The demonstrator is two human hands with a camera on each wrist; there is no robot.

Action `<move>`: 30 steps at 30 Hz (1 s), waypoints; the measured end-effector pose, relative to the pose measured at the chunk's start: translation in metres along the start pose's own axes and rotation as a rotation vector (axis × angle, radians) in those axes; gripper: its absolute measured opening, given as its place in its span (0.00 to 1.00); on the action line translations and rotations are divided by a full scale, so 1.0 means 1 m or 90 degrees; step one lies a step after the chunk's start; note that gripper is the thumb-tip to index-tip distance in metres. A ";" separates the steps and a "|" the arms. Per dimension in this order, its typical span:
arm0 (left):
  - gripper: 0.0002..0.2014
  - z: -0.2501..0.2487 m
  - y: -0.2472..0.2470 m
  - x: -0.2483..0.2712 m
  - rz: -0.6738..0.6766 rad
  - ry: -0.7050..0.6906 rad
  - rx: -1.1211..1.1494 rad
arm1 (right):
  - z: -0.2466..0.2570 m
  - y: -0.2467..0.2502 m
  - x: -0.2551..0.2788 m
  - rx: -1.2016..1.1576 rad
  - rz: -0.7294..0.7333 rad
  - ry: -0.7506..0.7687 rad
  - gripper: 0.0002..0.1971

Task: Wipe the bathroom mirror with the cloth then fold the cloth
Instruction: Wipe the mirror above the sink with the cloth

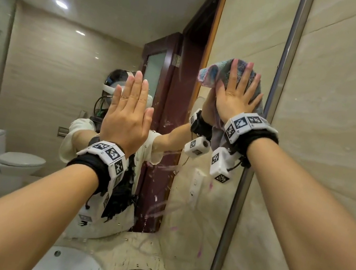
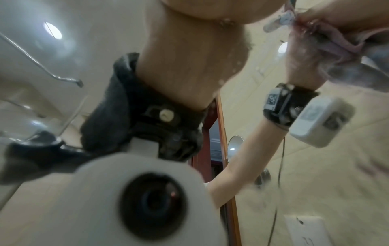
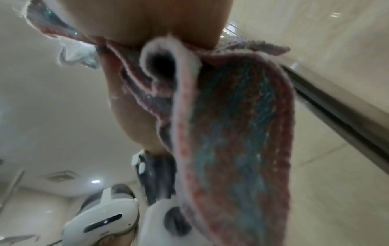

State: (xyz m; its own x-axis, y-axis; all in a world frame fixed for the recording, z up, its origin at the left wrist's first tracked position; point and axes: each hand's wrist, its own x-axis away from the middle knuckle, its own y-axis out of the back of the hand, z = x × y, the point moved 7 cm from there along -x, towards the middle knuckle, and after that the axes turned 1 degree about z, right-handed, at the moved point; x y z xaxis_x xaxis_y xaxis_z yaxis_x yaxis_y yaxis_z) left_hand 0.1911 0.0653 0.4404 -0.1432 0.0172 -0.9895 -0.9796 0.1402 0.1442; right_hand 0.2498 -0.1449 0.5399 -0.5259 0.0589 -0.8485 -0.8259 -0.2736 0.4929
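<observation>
The bathroom mirror fills the wall ahead, wet with streaks and droplets low down. My right hand presses a pink and teal cloth flat against the glass near the mirror's right frame, fingers straight and spread. A fold of the cloth hangs below the palm. My left hand lies flat on the glass left of it, fingers straight and together, holding nothing. In the left wrist view the reflected cloth shows at top right.
The mirror's metal frame runs down the right side, with beige tiled wall beyond. A white basin sits below. Reflected in the glass are a toilet, a dark wooden door and a person wearing a headset.
</observation>
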 end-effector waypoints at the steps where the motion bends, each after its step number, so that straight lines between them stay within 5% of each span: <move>1: 0.27 0.001 0.001 -0.001 -0.004 0.003 0.000 | -0.002 -0.002 0.003 -0.001 -0.006 -0.002 0.31; 15: 0.28 0.005 0.001 -0.004 0.007 0.010 -0.016 | -0.042 -0.041 0.072 0.066 0.034 -0.008 0.32; 24: 0.28 0.006 0.001 -0.004 -0.002 0.001 -0.031 | 0.012 0.020 -0.019 0.039 -0.042 -0.021 0.31; 30: 0.28 0.004 0.000 -0.004 -0.003 -0.001 -0.036 | 0.007 0.011 -0.014 0.052 -0.030 0.021 0.32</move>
State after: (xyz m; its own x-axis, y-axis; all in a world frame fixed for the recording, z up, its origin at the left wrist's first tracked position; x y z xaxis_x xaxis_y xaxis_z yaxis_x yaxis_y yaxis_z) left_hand 0.1918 0.0697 0.4443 -0.1382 0.0186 -0.9902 -0.9866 0.0847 0.1393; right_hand 0.2467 -0.1426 0.5589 -0.4809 0.0383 -0.8759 -0.8637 -0.1924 0.4658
